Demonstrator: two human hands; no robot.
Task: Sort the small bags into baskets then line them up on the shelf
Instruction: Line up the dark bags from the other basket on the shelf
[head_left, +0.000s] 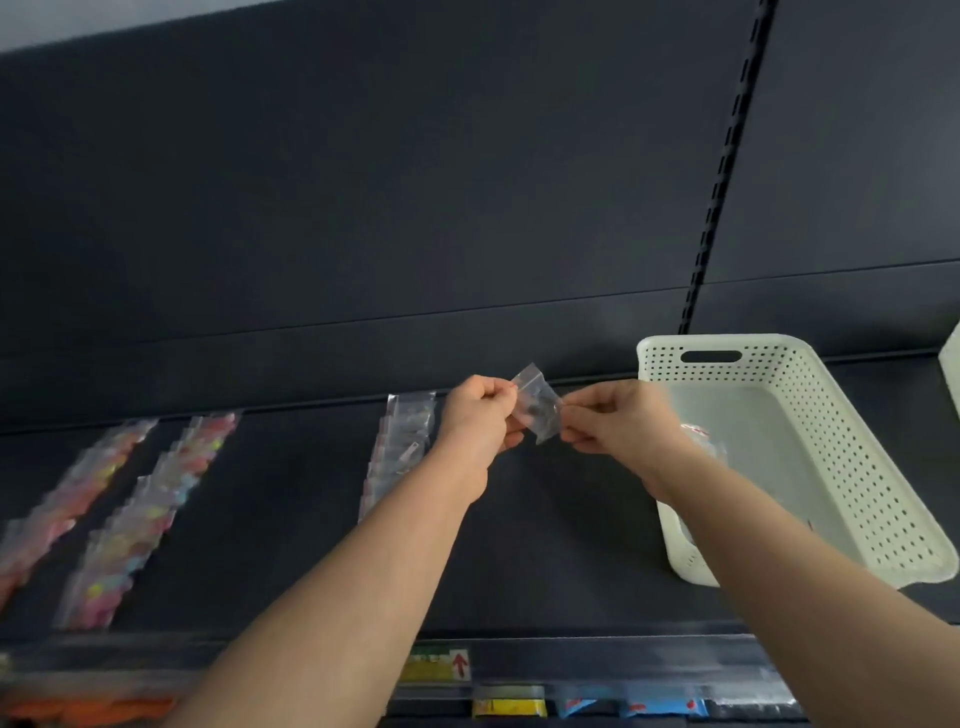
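Both my hands hold one small clear bag (536, 402) above the dark shelf (291, 519). My left hand (480, 421) pinches its left edge and my right hand (618, 421) pinches its right edge. Just left of my hands, a row of clear small bags (400, 447) lies in an overlapping line running front to back. Two more lines of bags with colourful contents (150, 514) lie at the far left. A white perforated basket (831, 467) stands on the shelf at the right, with at least one clear bag (701, 436) inside, partly hidden by my right arm.
The shelf's dark back panel (415, 208) rises behind, with a slotted upright (722, 171) at right. A price strip with a yellow label (436, 665) runs along the front edge. Below it are packaged goods (654, 706). Another white basket's edge (953, 364) shows at far right.
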